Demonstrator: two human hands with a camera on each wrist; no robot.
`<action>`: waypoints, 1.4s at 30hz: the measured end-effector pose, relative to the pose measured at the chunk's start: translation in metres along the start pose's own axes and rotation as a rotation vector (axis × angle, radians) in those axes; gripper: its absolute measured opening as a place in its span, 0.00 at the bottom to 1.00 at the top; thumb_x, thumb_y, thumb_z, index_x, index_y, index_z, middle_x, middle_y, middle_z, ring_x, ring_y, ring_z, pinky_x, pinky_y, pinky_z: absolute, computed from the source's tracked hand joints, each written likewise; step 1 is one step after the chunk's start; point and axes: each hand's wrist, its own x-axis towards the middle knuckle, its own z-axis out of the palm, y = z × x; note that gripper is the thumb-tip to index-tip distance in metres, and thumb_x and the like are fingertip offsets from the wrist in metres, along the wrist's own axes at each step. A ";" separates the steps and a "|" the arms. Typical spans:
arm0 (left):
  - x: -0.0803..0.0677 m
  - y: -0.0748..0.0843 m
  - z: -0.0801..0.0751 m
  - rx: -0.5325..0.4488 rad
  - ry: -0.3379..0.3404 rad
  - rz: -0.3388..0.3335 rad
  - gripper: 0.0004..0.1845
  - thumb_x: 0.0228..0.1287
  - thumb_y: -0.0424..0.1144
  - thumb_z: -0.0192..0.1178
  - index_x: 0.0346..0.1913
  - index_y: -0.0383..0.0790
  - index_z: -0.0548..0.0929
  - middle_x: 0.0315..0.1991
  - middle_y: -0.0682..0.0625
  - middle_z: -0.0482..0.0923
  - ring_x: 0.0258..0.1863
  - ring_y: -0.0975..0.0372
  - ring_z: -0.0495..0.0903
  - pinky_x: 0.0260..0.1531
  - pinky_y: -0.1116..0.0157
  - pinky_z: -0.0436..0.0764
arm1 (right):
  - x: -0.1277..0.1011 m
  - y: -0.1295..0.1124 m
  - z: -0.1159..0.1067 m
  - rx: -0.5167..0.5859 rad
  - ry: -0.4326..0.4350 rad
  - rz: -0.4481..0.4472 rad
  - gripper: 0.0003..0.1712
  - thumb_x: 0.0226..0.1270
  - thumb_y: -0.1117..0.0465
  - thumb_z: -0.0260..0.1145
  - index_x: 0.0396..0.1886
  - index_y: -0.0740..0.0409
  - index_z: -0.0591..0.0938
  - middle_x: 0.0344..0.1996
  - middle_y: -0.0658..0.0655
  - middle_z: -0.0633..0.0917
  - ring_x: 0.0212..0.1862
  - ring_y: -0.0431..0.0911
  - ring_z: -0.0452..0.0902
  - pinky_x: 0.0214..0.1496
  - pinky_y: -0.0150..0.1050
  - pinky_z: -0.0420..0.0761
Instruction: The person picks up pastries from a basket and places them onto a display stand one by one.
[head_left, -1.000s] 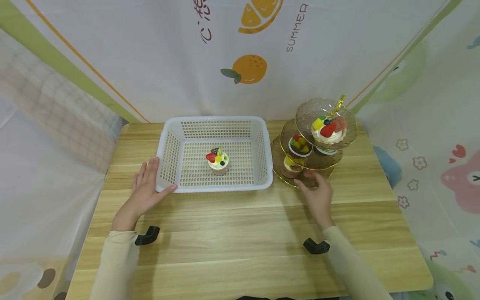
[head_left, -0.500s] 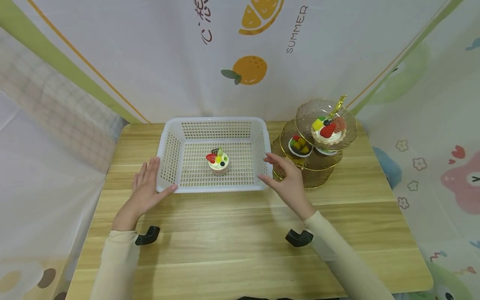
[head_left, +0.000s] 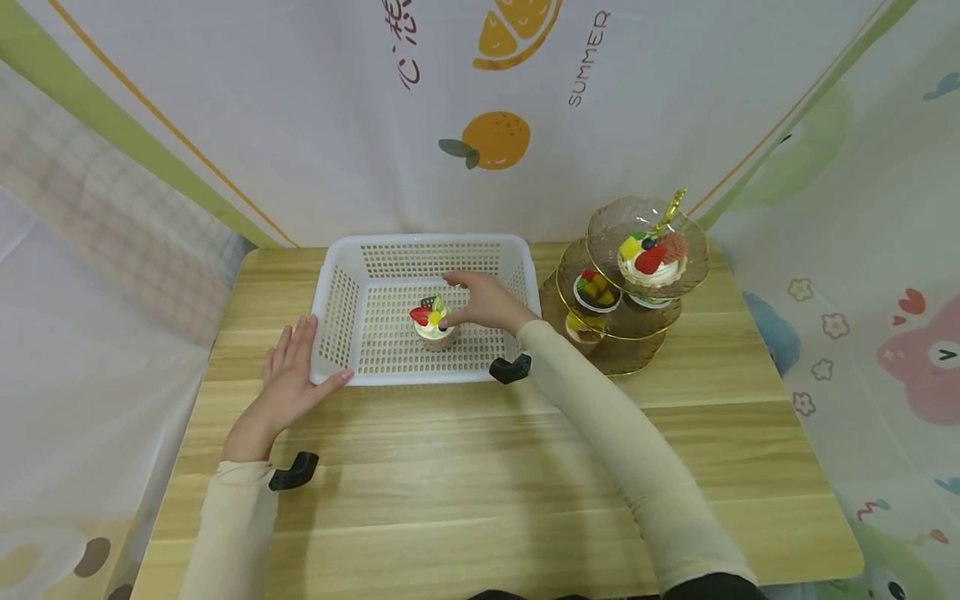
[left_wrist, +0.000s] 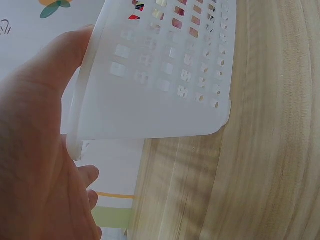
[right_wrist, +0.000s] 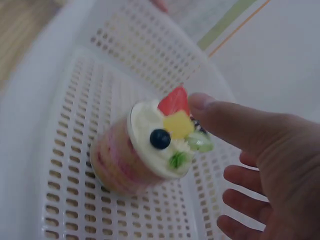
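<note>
A small cream-topped cake cup [head_left: 433, 332] with strawberry, yellow cube and blueberry stands in the white plastic basket [head_left: 427, 379]. Over it is my right hand [head_left: 491, 304], thumb and fingers apart. In the right wrist view, the right thumb [right_wrist: 240, 120] lies close to the fruit on the cake cup [right_wrist: 120, 160]; whether it touches cannot be told. My left hand [head_left: 288, 375] rests at the basket's front left corner, its thumb over the rim. In the left wrist view, the left thumb [left_wrist: 55, 62] lies along the basket's rim [left_wrist: 85, 80].
A three-tiered amber stand [head_left: 626, 358] is at the back right of the wooden table [head_left: 420, 500]. On it sit a fruit tart [head_left: 652, 260], a dark fruit cake [head_left: 596, 292] and a yellow-topped cup [head_left: 581, 332]. A printed curtain [head_left: 337, 125] hangs behind.
My right hand has gone from the tiered stand leftward, past the basket's right side, to over the cake cup inside it. The left hand has stayed on the basket's corner.
</note>
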 end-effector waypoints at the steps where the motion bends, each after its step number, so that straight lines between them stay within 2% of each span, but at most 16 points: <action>1: 0.000 0.000 0.000 0.000 0.001 0.001 0.57 0.67 0.61 0.57 0.79 0.45 0.27 0.81 0.41 0.23 0.79 0.41 0.21 0.69 0.31 0.28 | 0.004 0.001 0.001 0.000 -0.026 0.013 0.51 0.54 0.47 0.77 0.75 0.51 0.65 0.73 0.53 0.71 0.74 0.52 0.65 0.74 0.49 0.68; 8: 0.002 -0.002 0.001 0.025 0.016 0.004 0.57 0.67 0.61 0.57 0.79 0.44 0.28 0.80 0.36 0.26 0.79 0.38 0.24 0.68 0.29 0.31 | 0.019 0.002 0.009 -0.015 -0.185 0.083 0.49 0.54 0.52 0.78 0.74 0.52 0.65 0.71 0.54 0.71 0.72 0.51 0.67 0.73 0.48 0.70; 14: 0.001 0.000 0.002 0.021 0.025 0.009 0.57 0.66 0.60 0.57 0.79 0.44 0.29 0.80 0.34 0.29 0.78 0.36 0.26 0.68 0.29 0.31 | 0.024 0.002 0.018 -0.101 -0.227 0.100 0.52 0.54 0.51 0.78 0.75 0.55 0.62 0.71 0.56 0.72 0.71 0.51 0.68 0.73 0.47 0.70; 24: 0.002 0.000 0.001 0.018 0.024 0.008 0.57 0.66 0.60 0.58 0.79 0.43 0.29 0.80 0.35 0.27 0.78 0.36 0.27 0.68 0.29 0.31 | 0.025 0.005 0.019 -0.223 -0.166 0.052 0.47 0.49 0.45 0.79 0.69 0.53 0.72 0.63 0.54 0.80 0.64 0.48 0.76 0.68 0.45 0.75; 29: 0.002 0.000 0.001 0.015 0.018 0.008 0.57 0.66 0.60 0.58 0.79 0.43 0.29 0.81 0.37 0.26 0.78 0.36 0.26 0.68 0.29 0.31 | 0.025 0.008 0.017 -0.213 -0.136 0.040 0.45 0.47 0.43 0.79 0.65 0.53 0.76 0.59 0.53 0.83 0.58 0.47 0.78 0.64 0.45 0.77; 35: 0.002 0.001 0.001 0.011 0.014 0.007 0.57 0.66 0.61 0.57 0.79 0.44 0.28 0.80 0.35 0.27 0.78 0.38 0.25 0.68 0.29 0.30 | 0.025 0.009 0.012 -0.229 -0.061 0.001 0.44 0.49 0.39 0.77 0.65 0.53 0.77 0.58 0.52 0.84 0.59 0.46 0.79 0.63 0.43 0.78; 42: 0.001 0.000 0.001 0.016 0.024 0.001 0.57 0.66 0.61 0.58 0.79 0.45 0.29 0.80 0.35 0.29 0.79 0.38 0.26 0.68 0.29 0.31 | 0.008 -0.007 -0.013 -0.197 0.032 -0.043 0.52 0.49 0.35 0.75 0.70 0.55 0.72 0.65 0.54 0.80 0.67 0.49 0.75 0.70 0.46 0.73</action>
